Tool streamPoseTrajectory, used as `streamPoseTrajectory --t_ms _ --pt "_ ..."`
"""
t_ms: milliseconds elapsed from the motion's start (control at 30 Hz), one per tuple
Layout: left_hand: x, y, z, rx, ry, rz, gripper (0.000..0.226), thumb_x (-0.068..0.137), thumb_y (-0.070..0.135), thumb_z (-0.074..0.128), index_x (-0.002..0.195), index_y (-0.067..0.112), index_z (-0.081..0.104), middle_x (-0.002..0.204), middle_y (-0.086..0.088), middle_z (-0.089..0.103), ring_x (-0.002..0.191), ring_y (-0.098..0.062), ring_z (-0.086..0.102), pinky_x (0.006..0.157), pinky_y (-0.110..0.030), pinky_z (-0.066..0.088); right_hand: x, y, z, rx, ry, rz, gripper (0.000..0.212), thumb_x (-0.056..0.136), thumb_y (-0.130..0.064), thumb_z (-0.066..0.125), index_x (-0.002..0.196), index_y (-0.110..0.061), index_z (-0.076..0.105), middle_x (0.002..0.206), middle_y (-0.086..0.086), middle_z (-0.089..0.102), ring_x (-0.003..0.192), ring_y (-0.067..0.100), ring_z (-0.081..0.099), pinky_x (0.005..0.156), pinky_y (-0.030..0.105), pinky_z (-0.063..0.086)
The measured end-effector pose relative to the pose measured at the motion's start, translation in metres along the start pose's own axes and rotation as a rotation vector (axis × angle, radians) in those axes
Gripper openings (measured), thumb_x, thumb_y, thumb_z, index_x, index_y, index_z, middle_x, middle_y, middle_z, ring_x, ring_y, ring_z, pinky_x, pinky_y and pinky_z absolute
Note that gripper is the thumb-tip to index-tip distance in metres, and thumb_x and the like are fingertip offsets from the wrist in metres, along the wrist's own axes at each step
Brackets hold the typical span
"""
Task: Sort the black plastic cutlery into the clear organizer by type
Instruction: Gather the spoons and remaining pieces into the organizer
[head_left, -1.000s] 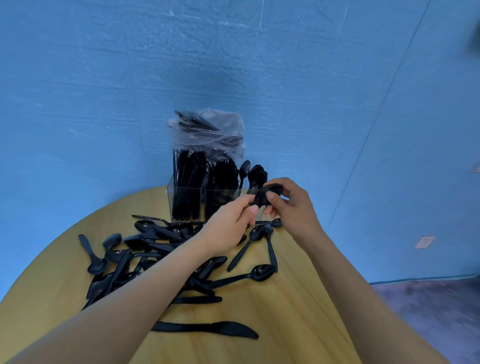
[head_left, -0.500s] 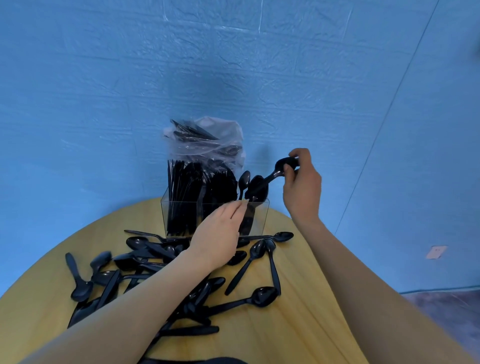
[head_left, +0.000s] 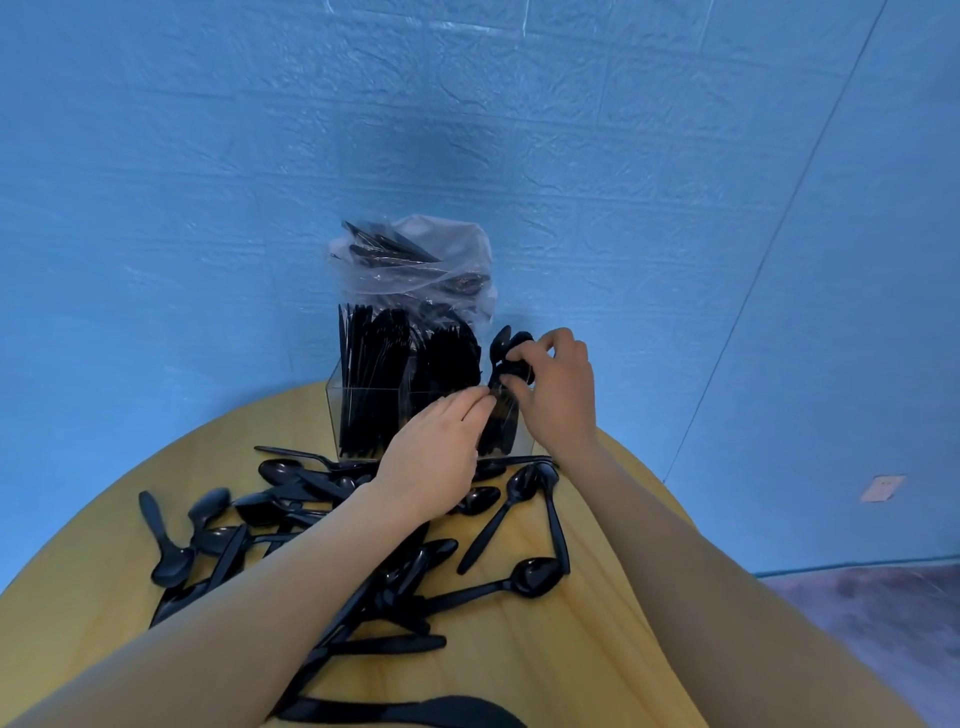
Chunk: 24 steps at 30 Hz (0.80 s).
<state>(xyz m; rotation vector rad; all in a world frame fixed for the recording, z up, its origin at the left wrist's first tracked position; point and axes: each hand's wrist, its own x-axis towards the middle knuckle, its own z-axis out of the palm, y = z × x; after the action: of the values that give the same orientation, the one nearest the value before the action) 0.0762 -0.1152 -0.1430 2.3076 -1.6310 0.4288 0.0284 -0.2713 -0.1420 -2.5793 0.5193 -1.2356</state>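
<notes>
Nearest, loose black spoons (head_left: 524, 578) litter the yellow worktop (head_left: 597, 649). Beyond them the left hand (head_left: 434, 460) rests flat-fingered, its grip released, against the clear organizer (head_left: 363, 415), while the right hand (head_left: 558, 395) pinches spoon bowls (head_left: 511, 364) in its rightmost compartment.

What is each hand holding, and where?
Right hand pinches the spoons by their bowls, over the organizer. Left hand holds nothing.

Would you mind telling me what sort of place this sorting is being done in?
Probably a staged work corner rather than a kitchen: a round wooden table stands against plain blue sheeting on the wall, bearing only loose black cutlery, a clear organizer and a plastic bag of more cutlery.
</notes>
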Motion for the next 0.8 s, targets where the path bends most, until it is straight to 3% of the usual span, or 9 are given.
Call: streamPoseTrajectory --t_ms 67,133,233,333,400,533,800 --pt "-0.002 0.0 0.001 -0.018 -0.009 -0.014 0.059 0.094 0.016 0.049 0.147 0.014 0.025 0.154 -0.001 0.024 0.14 -0.014 0.024 0.114 -0.02 0.008 -0.005 0.004 -0.008 0.186 -0.035 0.08 0.032 0.084 -0.03 0.069 0.113 -0.016 0.064 0.108 0.001 0.046 0.101 0.017 0.041 0.087 0.029 0.037" --pt "-0.007 0.002 0.002 -0.052 -0.008 -0.045 0.054 0.094 0.02 0.049 0.145 0.016 0.031 0.151 0.002 0.029 0.136 -0.013 0.03 0.113 -0.024 0.019 -0.018 0.016 -0.016 0.315 0.035 0.186 0.033 0.087 -0.034 0.066 0.115 -0.018 0.06 0.109 -0.004 0.045 0.105 0.014 0.042 0.091 0.028 0.036" --pt "-0.018 0.009 0.008 -0.119 -0.017 -0.079 0.043 0.096 0.025 0.046 0.139 0.02 0.041 0.139 0.006 0.04 0.125 -0.01 0.039 0.103 -0.023 0.033 -0.046 0.045 -0.019 0.267 0.021 0.362 0.027 0.092 -0.029 0.059 0.115 -0.015 0.059 0.114 0.001 0.05 0.109 0.019 0.045 0.093 0.035 0.04" --pt "-0.025 0.019 0.016 -0.119 -0.068 -0.096 0.037 0.097 0.031 0.044 0.133 0.023 0.046 0.13 0.008 0.045 0.118 -0.009 0.042 0.095 -0.023 0.037 -0.063 0.068 -0.015 0.067 -0.254 0.511 0.033 0.097 -0.024 0.05 0.128 -0.012 0.053 0.134 0.009 0.044 0.124 0.028 0.039 0.098 0.036 0.035" --pt "-0.025 0.025 0.021 -0.073 -0.119 -0.089 0.036 0.097 0.036 0.043 0.13 0.023 0.047 0.13 0.007 0.046 0.119 -0.012 0.043 0.096 -0.026 0.037 -0.069 0.074 -0.013 -0.035 -0.438 0.476 0.039 0.098 -0.028 0.046 0.134 -0.015 0.048 0.141 0.006 0.042 0.128 0.027 0.038 0.103 0.037 0.033" --pt "-0.02 0.032 0.03 0.028 -0.191 -0.107 0.042 0.095 0.042 0.044 0.131 0.02 0.044 0.13 0.003 0.048 0.121 -0.015 0.044 0.102 -0.032 0.037 -0.072 0.068 -0.015 -0.036 -0.539 0.37 0.036 0.096 -0.022 0.05 0.132 -0.018 0.052 0.131 0.004 0.053 0.122 0.025 0.045 0.1 0.036 0.038" --pt "-0.007 0.041 0.042 0.1 -0.253 -0.157 0.039 0.094 0.036 0.048 0.127 0.016 0.044 0.127 -0.002 0.052 0.12 -0.02 0.048 0.099 -0.033 0.036 -0.093 0.059 -0.047 0.172 -0.39 0.472 0.017 0.091 -0.005 0.053 0.096 -0.011 0.068 0.093 0.0 0.067 0.088 0.014 0.057 0.075 0.023 0.04"
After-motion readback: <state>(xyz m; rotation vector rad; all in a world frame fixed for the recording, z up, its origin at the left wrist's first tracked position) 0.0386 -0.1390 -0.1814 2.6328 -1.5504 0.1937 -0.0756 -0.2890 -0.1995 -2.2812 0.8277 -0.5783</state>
